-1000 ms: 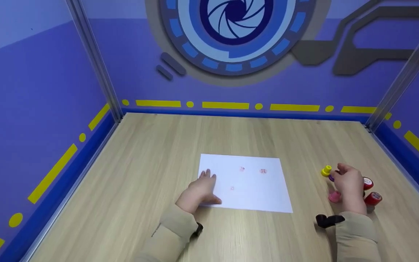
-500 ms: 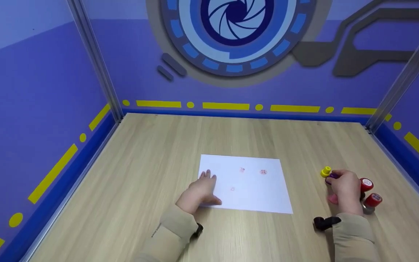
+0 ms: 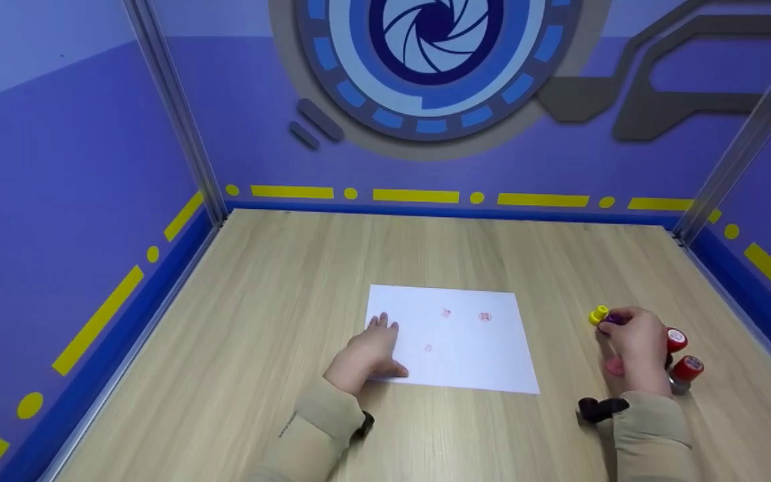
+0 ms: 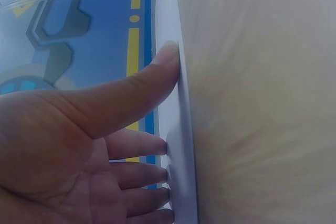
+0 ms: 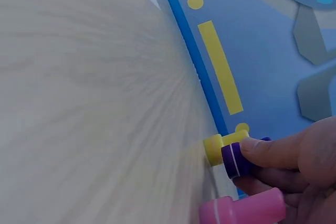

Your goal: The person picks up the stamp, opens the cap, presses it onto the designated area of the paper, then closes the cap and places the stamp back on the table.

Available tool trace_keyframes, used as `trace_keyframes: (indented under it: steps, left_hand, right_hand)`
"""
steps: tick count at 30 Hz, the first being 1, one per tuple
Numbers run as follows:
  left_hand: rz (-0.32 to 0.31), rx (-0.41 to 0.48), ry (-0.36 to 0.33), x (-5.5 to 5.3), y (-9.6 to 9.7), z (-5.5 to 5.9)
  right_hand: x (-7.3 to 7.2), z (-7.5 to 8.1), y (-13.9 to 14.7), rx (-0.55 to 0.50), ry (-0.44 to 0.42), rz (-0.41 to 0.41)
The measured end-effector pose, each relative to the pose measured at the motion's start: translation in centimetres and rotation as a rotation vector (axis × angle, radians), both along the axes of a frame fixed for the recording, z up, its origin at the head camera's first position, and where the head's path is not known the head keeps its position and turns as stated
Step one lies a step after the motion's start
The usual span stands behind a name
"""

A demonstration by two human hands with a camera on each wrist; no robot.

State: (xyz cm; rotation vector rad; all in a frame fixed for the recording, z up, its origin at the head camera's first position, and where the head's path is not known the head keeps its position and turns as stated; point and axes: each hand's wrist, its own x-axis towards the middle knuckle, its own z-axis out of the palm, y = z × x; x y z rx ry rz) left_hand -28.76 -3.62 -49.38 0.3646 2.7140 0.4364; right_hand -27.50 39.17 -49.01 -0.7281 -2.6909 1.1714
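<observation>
My right hand (image 3: pixel 640 343) pinches a purple stamp (image 5: pixel 234 162) between thumb and fingers at the right of the table. Right beside it stands a yellow stamp (image 3: pixel 598 315). A pink stamp (image 5: pixel 252 208) is near the hand too, partly covered by it in the head view. On the left, my left hand (image 3: pixel 370 349) rests with fingers spread on the left edge of a white sheet of paper (image 3: pixel 472 355). In the left wrist view its thumb (image 4: pixel 131 95) and fingertips touch the sheet. Three small reddish prints mark the paper.
Two red-topped stamps, one farther back (image 3: pixel 677 339) and one closer (image 3: pixel 688 367), stand to the right of my right hand. The wooden table (image 3: pixel 292 268) is bounded by blue-purple panels (image 3: pixel 91 201) at the back and sides.
My right hand has come down to the purple stamp, taken it between thumb and fingers, and shifted slightly away from me with it. My left hand stays on the paper.
</observation>
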Motion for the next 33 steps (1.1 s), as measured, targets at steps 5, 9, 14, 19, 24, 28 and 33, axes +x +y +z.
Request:
trace_keyframes:
  steps: [5, 9, 14, 19, 24, 28, 33]
  left_hand:
    - [0.002, -0.002, 0.001, 0.0, 0.0, -0.1]
    - [-0.002, -0.001, 0.005, -0.1, 0.0, -0.1]
    - [-0.006, 0.01, 0.001, 0.0, 0.0, 0.0]
    - [-0.011, 0.021, -0.008, 0.0, -0.2, 0.1]
    - [-0.011, 0.018, -0.003, 0.0, -0.2, 0.1]
    - [-0.009, 0.014, -0.001, 0.0, -0.1, 0.0]
    - [-0.005, 0.002, 0.005, 0.0, 0.0, 0.1]
  right_hand:
    - [0.4, 0.9, -0.4, 0.026, 0.116, 0.003]
    - [0.7, 2.0, -1.0, 0.022, 0.176, -0.003]
    - [0.9, 3.4, -1.7, 0.012, 0.181, 0.005]
    - [1.1, 4.3, -2.8, 0.001, 0.185, 0.05]
    - [1.0, 4.9, -4.6, -0.027, 0.197, 0.121]
    - [0.7, 5.1, -6.7, -0.028, 0.255, 0.196]
    - [0.2, 4.8, -9.7, -0.069, 0.328, 0.293]
